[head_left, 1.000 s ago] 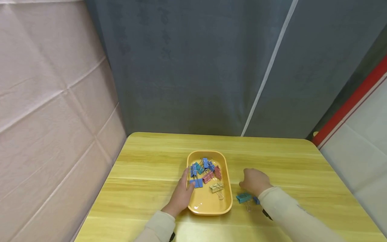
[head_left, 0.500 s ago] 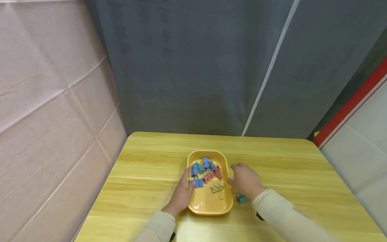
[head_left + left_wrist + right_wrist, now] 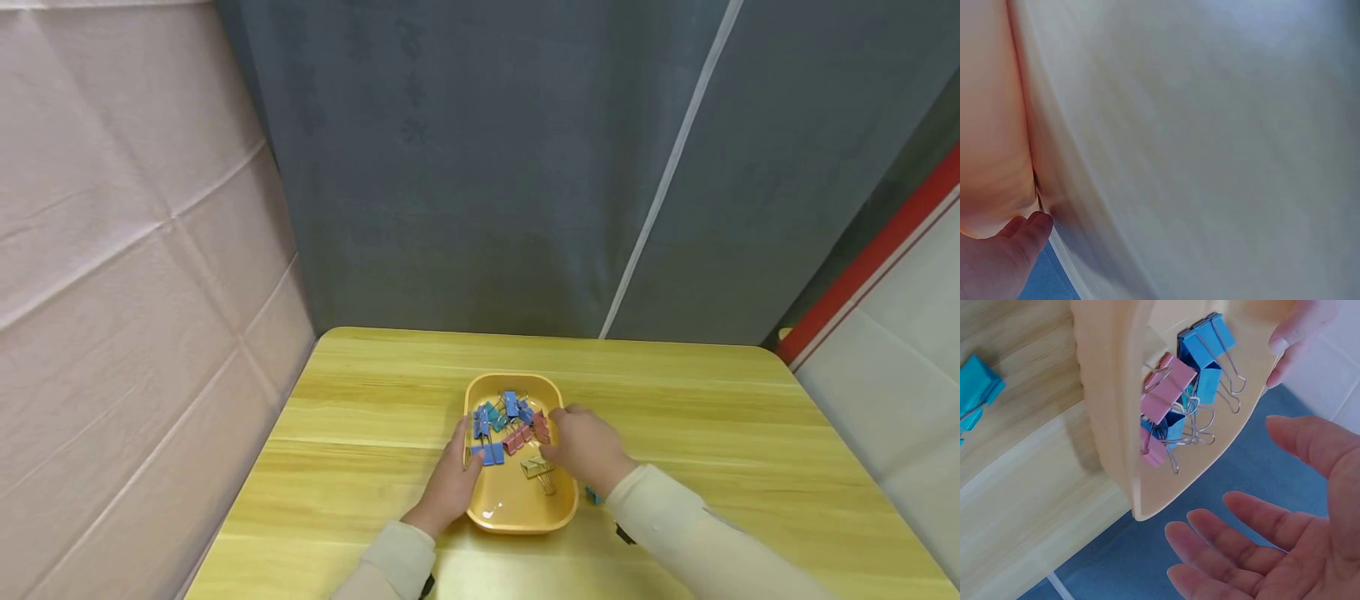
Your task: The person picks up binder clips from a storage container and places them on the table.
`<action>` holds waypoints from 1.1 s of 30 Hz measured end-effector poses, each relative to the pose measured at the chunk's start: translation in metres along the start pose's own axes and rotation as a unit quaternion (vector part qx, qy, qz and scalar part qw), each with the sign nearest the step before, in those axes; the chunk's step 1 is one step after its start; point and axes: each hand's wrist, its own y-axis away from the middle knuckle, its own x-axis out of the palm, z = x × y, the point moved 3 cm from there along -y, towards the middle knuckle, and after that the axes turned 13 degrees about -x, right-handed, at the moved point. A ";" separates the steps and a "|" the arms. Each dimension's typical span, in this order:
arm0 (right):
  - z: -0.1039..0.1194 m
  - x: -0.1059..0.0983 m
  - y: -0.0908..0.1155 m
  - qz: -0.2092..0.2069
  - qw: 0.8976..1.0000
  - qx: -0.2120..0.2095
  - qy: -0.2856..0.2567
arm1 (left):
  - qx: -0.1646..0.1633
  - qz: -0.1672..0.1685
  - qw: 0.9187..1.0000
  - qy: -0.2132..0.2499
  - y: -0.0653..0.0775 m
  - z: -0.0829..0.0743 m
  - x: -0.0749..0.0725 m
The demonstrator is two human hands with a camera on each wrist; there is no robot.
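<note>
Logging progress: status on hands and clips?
Left hand grips tray. Right hand at its right side, nothing visibly held. Binder clips inside; teal clip outside. Nothing seen blocking.

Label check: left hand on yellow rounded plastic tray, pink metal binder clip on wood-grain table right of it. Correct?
Colour is wrong: the metal binder clip on the table is teal, as the right wrist view shows. Left hand on the tray: correct.

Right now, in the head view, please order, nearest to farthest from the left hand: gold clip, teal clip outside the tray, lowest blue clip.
1. Lowest blue clip: beside the left hand.
2. Gold clip: in the tray, right of centre.
3. Teal clip: outside, on the right.
</note>
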 end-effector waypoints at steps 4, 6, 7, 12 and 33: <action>0.004 0.003 -0.004 0.007 1.000 -0.005 -0.016 | -0.003 0.001 1.000 -0.002 0.000 0.000 0.000; 0.007 0.005 -0.005 0.010 1.000 -0.007 -0.024 | -0.005 0.001 1.000 -0.003 0.000 0.000 0.000; 0.008 0.006 -0.006 0.012 1.000 -0.008 -0.026 | -0.004 0.002 1.000 -0.003 0.000 0.000 0.000; 0.012 0.013 -0.009 0.032 0.999 -0.007 -0.032 | -0.004 0.003 1.000 0.003 -0.001 0.000 -0.001; 0.011 0.045 -0.022 0.065 0.998 -0.006 -0.007 | 0.003 0.005 1.000 0.005 -0.003 0.002 0.001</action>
